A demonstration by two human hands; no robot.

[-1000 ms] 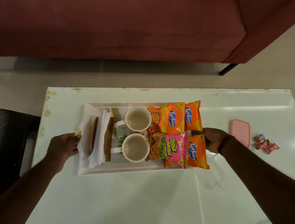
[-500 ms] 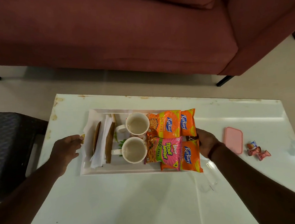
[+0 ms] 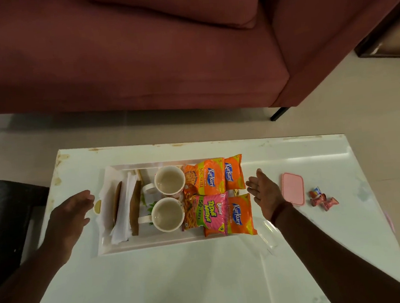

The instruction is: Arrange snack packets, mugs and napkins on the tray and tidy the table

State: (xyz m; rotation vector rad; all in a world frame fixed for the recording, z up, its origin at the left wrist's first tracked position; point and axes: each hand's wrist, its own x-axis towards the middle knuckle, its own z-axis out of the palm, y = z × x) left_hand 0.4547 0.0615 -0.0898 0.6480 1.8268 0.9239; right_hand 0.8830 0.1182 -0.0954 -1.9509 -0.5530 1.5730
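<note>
Tray (image 3: 151, 245) looks pretty much loaded at this point. It sits on the white table (image 3: 181, 285), a bit left of the middle and toward the far side. Napkins (image 3: 126, 206) are stacked at its left end with a couple of brown flat pieces stood among them (can't tell what those are). The two mugs (image 3: 170, 183) are in the middle, one behind the other, handles pointing left. The snack packets (image 3: 206, 177) fill the right end: three orange ones and a pink one (image 3: 208, 213), with the near orange one (image 3: 239, 215) hanging over the tray's right edge.

Both hands are empty with the fingers loose and spread. The left hand (image 3: 71, 215) is just beside the left end of the tray, near a small gold handle (image 3: 98, 206), and I can't tell if it's touching. The right hand (image 3: 263, 194) is just off the right end, palm turned toward the packets but apart from them.

So my guess is the arranging part is done and it's on to the tidying bit. Over on the right of the table there's a flat pink lid (image 3: 293, 188) and a few small wrapped sweets (image 3: 321, 198) beside it. The right hand is closest, so I'd reach right for those. The sweets are tiny and would need a fingertip pinch or a scoop, while the lid lies flat, so getting under an edge comes first.
</note>
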